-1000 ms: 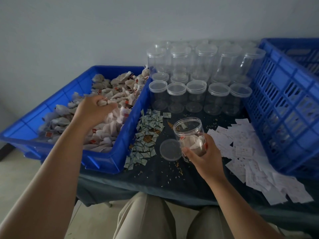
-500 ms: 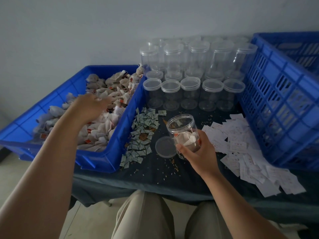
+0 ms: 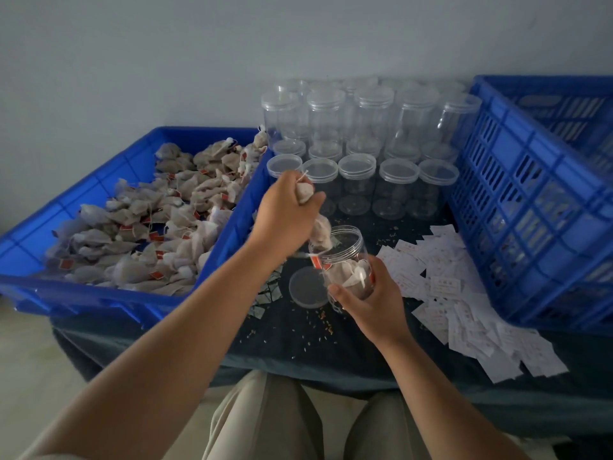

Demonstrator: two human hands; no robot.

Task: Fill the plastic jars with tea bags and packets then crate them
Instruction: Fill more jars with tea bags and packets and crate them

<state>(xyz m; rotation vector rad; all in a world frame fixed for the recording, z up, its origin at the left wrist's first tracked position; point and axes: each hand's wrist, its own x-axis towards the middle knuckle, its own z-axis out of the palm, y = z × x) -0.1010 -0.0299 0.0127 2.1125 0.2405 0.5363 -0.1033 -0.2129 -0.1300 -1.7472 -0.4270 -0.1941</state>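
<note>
Above the tilted jar gripped by the right hand, the left hand clutches tea bags.

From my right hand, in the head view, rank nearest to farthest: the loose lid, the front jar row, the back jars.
1. Loose lid, just left of the right hand.
2. Front jar row, beyond it.
3. Back jars, behind that row.

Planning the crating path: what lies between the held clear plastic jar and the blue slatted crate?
Head view: scattered white paper slips on the dark tablecloth.
</note>
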